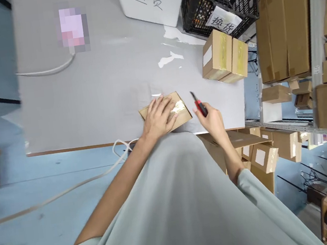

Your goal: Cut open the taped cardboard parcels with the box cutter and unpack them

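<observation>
A small flat cardboard box [182, 116] with shiny clear tape lies near the front edge of the grey table [102, 90]. My left hand [158, 117] rests flat on top of it, fingers spread over the left part of the lid. To the right of the box, my right hand [212, 121] is closed around a red and black utility knife [200, 106]. The knife's dark blade tip points up and away from me, apart from the box.
Two taped cardboard boxes [217, 55] stand at the table's right. Behind them are a black plastic crate [192, 12] and a white bin [151, 5], both with handwritten characters. A white cable [48, 71] crosses the left side. Shelves with cartons [298, 24] rise at right.
</observation>
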Demonstrator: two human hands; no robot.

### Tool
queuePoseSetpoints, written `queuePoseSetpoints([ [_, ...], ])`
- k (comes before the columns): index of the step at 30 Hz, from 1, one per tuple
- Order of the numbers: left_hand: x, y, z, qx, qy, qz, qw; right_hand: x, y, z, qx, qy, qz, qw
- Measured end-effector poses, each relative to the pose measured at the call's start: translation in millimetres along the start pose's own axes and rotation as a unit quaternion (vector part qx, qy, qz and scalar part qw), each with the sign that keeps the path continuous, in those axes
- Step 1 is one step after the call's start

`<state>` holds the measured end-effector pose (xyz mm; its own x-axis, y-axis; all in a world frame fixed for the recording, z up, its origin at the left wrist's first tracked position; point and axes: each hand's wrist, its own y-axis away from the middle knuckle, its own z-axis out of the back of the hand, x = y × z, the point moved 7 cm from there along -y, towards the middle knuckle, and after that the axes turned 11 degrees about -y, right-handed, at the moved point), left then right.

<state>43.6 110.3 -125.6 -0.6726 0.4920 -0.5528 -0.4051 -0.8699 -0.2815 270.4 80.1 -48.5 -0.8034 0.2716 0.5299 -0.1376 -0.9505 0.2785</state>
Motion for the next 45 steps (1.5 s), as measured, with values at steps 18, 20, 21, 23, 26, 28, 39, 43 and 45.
queuePoseSetpoints([
  [18,47,81,58.1,-0.076,0.055,0.186,0.978,-60,-25,-87,0.0,-0.121,-0.066,0.99],
  [20,62,73,45.1,-0.065,0.114,0.201,0.971,-57,-12,-71,-0.023,-0.087,-0.071,0.993],
  [21,69,69,36.8,-0.06,0.141,0.211,0.965,-55,-7,-66,-0.028,-0.075,-0.073,0.994],
  [23,83,62,18.4,-0.051,0.185,0.235,0.953,-50,-2,-62,-0.028,-0.053,-0.079,0.995],
  [26,99,58,-6.6,-0.041,0.233,0.267,0.934,-43,-2,-64,-0.006,-0.019,-0.086,0.996],
  [28,106,57,-17.2,-0.035,0.249,0.277,0.927,-36,-5,-62,-0.002,0.005,-0.075,0.997],
  [39,133,52,-28.6,0.004,0.279,0.249,0.927,82,-25,-89,0.194,0.179,0.144,0.954],
  [43,131,54,-26.0,0.012,0.274,0.215,0.937,110,-36,-104,0.25,0.267,0.165,0.916],
  [45,129,55,-26.1,0.017,0.281,0.207,0.937,116,-41,-108,0.263,0.293,0.17,0.904],
])
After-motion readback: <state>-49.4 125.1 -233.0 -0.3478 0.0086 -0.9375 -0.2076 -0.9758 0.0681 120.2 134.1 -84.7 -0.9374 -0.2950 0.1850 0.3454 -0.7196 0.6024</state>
